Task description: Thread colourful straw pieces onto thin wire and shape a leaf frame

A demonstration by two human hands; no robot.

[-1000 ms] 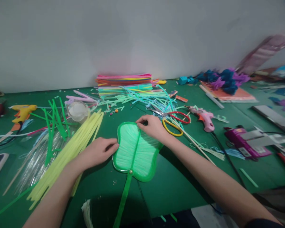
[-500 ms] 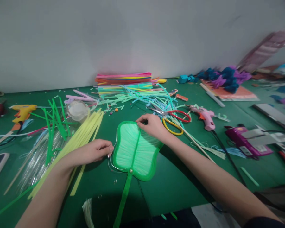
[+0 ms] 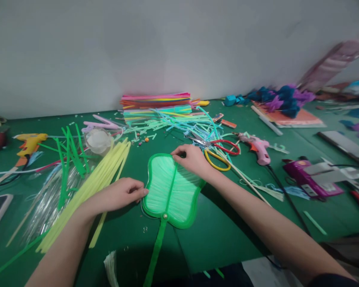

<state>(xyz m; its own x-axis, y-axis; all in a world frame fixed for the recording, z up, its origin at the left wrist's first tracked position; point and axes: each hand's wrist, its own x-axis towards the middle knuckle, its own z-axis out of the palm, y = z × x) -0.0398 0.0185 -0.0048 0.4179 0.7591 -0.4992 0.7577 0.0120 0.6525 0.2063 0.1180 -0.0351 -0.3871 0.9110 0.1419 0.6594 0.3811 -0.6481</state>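
A green leaf-shaped fan [image 3: 158,185] is being held on the green table [image 3: 227,243], its top edge being pinched by the right hand [image 3: 192,160]. Along its left rim, a thin cord [image 3: 142,206] is being gripped between left-hand [image 3: 119,194] thumb and fingers, while scissors [image 3: 208,144] are being supported by the table beyond.

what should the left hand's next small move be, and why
Probably ease the thin pale cord inward with the left hand: it bows off the green fan's lower left edge, while the right hand holds the top.
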